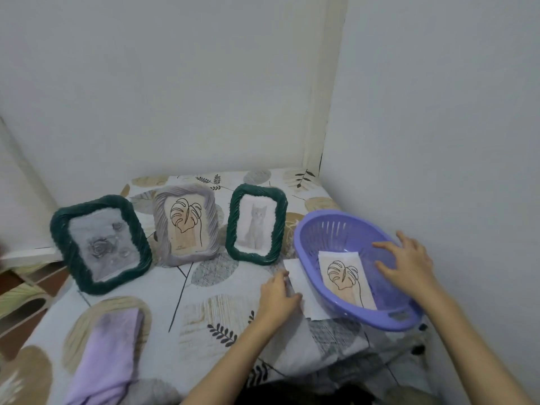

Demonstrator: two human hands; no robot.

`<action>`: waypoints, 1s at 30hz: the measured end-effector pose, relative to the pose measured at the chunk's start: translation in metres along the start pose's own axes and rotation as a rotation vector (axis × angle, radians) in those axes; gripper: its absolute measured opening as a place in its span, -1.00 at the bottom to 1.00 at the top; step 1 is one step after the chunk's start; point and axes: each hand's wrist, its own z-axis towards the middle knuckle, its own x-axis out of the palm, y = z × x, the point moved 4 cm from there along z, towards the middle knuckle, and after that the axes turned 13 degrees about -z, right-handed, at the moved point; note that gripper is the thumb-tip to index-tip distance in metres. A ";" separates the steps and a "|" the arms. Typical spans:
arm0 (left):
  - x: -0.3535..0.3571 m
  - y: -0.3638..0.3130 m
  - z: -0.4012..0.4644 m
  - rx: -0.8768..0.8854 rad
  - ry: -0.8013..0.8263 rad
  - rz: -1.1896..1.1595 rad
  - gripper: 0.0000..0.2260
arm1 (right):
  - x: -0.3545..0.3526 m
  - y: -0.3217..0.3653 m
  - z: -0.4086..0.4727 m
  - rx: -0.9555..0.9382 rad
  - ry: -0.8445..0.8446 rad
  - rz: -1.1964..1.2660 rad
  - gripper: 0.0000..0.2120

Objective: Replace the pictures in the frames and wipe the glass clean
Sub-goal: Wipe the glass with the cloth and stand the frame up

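A purple basket is sitting at the worktop's right, holding a leaf print. The right hand is hovering spread over it. The left hand is pinching a white sheet lying partly under the basket. Three frames are standing behind, pictures inside.

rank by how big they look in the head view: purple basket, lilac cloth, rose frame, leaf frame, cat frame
Largest to smallest as they look:
1. purple basket
2. lilac cloth, though it lies nearest the camera, so its rank against the basket is unsure
3. rose frame
4. leaf frame and cat frame look alike; not ranked
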 end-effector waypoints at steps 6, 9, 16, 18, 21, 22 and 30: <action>0.025 -0.018 -0.009 -0.117 -0.113 0.149 -0.25 | 0.008 -0.028 -0.018 0.117 0.021 0.267 -0.62; 0.034 -0.024 -0.010 -0.157 -0.120 0.115 -0.23 | 0.015 -0.037 -0.019 0.140 0.076 0.489 -0.55; 0.039 -0.032 -0.004 -0.156 -0.088 -0.036 -0.35 | 0.012 -0.048 -0.020 0.245 0.135 0.816 -0.41; 0.038 -0.032 -0.003 -0.129 -0.052 -0.071 -0.27 | 0.007 -0.053 -0.018 0.275 0.102 0.883 -0.40; 0.032 -0.029 -0.003 -0.066 -0.028 -0.150 -0.28 | 0.002 -0.061 -0.016 0.317 0.059 0.917 -0.39; 0.029 -0.029 -0.004 -0.057 -0.029 -0.191 -0.29 | 0.000 -0.063 -0.015 0.320 0.043 0.918 -0.39; -0.042 -0.033 -0.033 0.185 -0.249 -0.378 -0.26 | 0.014 -0.056 -0.015 0.253 0.005 0.810 -0.40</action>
